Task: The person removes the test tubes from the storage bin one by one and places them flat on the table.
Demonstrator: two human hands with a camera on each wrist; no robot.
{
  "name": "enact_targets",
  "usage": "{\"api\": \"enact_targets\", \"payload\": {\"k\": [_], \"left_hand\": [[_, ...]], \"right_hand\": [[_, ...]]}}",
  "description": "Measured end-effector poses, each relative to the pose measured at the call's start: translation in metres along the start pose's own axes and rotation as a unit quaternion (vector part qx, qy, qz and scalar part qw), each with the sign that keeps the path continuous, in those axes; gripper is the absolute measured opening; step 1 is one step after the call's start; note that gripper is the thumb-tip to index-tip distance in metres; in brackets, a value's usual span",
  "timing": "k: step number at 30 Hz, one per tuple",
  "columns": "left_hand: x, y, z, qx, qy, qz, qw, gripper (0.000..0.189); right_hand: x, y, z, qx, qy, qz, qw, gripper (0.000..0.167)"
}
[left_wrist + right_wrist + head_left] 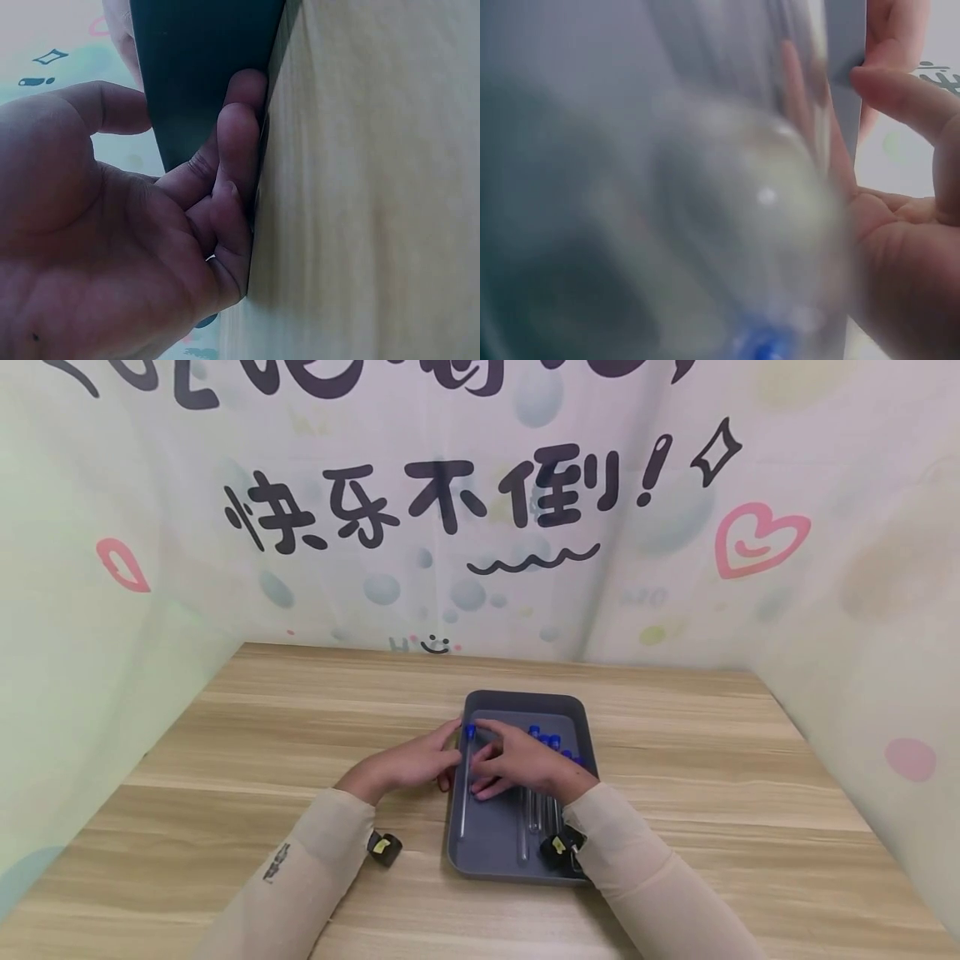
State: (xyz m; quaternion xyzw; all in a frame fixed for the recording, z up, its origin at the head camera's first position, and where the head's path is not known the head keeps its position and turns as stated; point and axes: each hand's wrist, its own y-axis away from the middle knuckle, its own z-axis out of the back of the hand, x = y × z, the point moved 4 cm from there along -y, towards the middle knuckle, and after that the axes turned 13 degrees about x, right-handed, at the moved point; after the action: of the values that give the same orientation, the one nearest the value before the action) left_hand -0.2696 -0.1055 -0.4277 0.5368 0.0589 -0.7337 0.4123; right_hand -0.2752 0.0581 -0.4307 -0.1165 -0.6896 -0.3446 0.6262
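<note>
Right hand: fingers spread, index by the blue cap of a slender clear test tube; no pinch seen. Left hand: fingers loosely bent, touching a dark-grey rectangular tray outside, 9 o'clock. Tube lies inside that edge, cap toward 12. More blue-capped clear tubes at 3. Risk: uneven fingertip push could roll the tube.

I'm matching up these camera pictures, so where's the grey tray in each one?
Head: the grey tray is below centre, slightly right.
Left wrist: tray at upper middle, dark outer side showing.
Right wrist: tray wall, a grey strip at upper right.
Shared landmark: printed backdrop.
</note>
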Motion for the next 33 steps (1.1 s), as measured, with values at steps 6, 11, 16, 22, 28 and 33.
{"api": "enact_targets", "payload": {"k": [6,11,16,22,28,33], "left_hand": [[0.0001,0.0003,0.0004,-0.001,-0.004,0.004,1.0,0.071],[0.0002,0.0003,0.0004,-0.002,0.0,0.012,0.9999,0.072],[0.0002,0.0005,0.0002,0.001,0.004,0.004,1.0,0.072],[-0.0001,-0.0004,0.0007,0.0,0.002,0.009,1.0,0.072],[-0.001,-0.0006,0.0003,0.002,-0.001,0.006,1.0,0.072],[-0.001,0.0001,-0.0004,0.004,0.0,0.005,1.0,0.072]], "right_hand": [[-0.0006,-0.0025,-0.0008,-0.001,0.0,0.0,1.0,0.087],[-0.0006,-0.0043,-0.0014,0.0,-0.007,0.004,1.0,0.09],[-0.0006,-0.0058,-0.0025,-0.003,-0.011,0.006,0.9999,0.092],[-0.0004,-0.0073,-0.0024,-0.017,-0.02,0.006,0.9996,0.095],[0.0001,-0.0073,-0.0032,-0.015,-0.021,0.008,0.9996,0.097],[0.0,-0.0078,-0.0044,-0.013,-0.019,0.01,0.9997,0.098]]}}
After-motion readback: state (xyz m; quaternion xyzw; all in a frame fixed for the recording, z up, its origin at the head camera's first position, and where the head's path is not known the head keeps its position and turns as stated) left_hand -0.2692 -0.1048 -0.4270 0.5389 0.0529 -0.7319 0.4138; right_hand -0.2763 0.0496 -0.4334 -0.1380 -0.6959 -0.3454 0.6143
